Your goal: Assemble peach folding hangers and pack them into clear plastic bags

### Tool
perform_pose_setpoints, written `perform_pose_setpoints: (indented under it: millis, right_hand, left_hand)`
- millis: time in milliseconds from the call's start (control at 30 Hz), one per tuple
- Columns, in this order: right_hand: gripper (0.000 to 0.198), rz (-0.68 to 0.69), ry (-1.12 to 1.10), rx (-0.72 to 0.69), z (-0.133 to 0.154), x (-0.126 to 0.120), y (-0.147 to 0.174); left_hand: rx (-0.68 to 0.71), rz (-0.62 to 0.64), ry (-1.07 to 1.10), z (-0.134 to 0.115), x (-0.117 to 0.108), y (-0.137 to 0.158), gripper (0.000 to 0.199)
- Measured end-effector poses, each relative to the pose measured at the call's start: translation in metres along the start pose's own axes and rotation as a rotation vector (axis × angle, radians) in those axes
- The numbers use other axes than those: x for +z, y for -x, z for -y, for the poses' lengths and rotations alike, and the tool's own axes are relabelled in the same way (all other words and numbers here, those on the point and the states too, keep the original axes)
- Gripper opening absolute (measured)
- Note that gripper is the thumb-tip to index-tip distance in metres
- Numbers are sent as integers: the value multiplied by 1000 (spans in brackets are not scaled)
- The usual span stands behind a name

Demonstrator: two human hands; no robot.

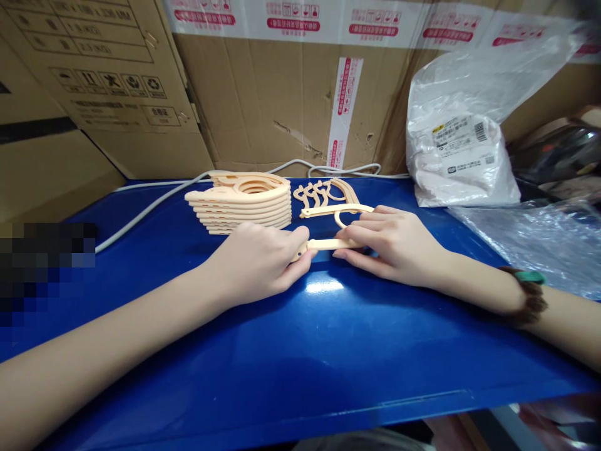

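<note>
My left hand (pixel 263 260) pinches one end of a beige plastic folding hanger (pixel 323 245) between thumb and fingers. On its other end rest the closed fingers and thumb of my right hand (pixel 397 244), hiding part of it. Just behind, another beige hanger piece (pixel 323 212) with a curved loop lies partly under my right fingers. Farther back, several beige hanger pieces with curled hooks (pixel 312 194) lie side by side. A tall stack of the same beige folding hangers (pixel 248 203) stands behind my left hand.
Cardboard boxes (pixel 263 106) wall off the back of the blue table (pixel 263 369). A grey-white cable (pixel 154 216) runs along the back left. At the right sit a white plastic bag with a label (pixel 460 150) and crumpled clear plastic wrap (pixel 521 244).
</note>
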State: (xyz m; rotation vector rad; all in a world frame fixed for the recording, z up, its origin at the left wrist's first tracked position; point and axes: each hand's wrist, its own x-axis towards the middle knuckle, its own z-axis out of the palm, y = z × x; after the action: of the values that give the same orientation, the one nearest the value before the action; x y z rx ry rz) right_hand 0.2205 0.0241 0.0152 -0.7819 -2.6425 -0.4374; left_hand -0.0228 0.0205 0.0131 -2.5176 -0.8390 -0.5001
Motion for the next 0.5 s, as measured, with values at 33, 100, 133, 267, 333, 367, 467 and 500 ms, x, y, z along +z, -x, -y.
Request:
perform_pose_setpoints:
  millis: [33, 100, 133, 267, 333, 367, 467, 500]
  right_hand:
    - [35, 4, 2, -2, -1, 0, 0]
    - [35, 2, 16, -14, -2, 1, 1]
    - [35, -4, 23, -22, -3, 2, 1]
    - [36, -20, 25, -48, -6, 4, 1]
    - [34, -18, 18, -59, -7, 4, 1]
    - [33, -21, 16, -63, -7, 4, 1]
    - [29, -47, 1, -64, -7, 2, 0]
    - [28, -57, -5, -61, -7, 1, 0]
  left_hand:
    - [4, 1, 13, 1, 0, 0, 27]
    - [31, 21, 69, 4, -1, 0, 27]
    - [53, 38, 104, 5, -1, 1, 27]
    - [144, 97, 199, 10, -1, 2, 27]
    - [165, 113, 203, 9, -1, 2, 26]
    - [158, 115, 194, 8, -1, 2, 26]
    - [86, 98, 135, 5, -1, 1, 27]
    - [61, 94, 116, 4, -1, 1, 27]
